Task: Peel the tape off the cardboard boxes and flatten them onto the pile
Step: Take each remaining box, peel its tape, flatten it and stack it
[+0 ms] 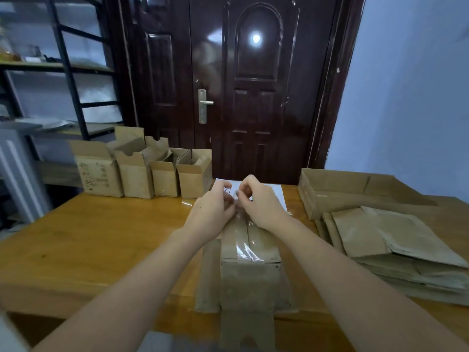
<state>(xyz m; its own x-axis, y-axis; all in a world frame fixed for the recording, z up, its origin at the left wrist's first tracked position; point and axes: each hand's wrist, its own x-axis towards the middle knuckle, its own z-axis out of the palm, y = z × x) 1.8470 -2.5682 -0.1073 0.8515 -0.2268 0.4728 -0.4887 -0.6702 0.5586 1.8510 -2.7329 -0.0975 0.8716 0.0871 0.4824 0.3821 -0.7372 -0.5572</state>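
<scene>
Both forearms reach forward from the bottom edge and converge at the far end of the cardboard box (pixel 250 252), which lies on its side on the wooden worktop (pixel 101 232) right in front of the person, near flaps hanging over the front edge. Left hand (pixel 212 208): palm down, wrist straight, fingers curled in, tips pinching at the clear tape (pixel 245 246) where it lifts off the box top. Right hand (pixel 258 201): knuckles up, fingers bent tight, pinching the same tape end just beside the left; the 2 hands touch at the fingertips. Exact grip point is partly hidden by the knuckles. The tape runs along the box's centre seam toward the camera, glossy and wrinkled near the front. A white sheet (pixel 278 193) lies under the far end of the box. Pile of flattened boxes (pixel 396 245) sits on the right of the worktop, well apart from the hands, with an open shallow carton (pixel 337 191) behind it. 4 upright open boxes (pixel 142 171) stand in a row at far left.
</scene>
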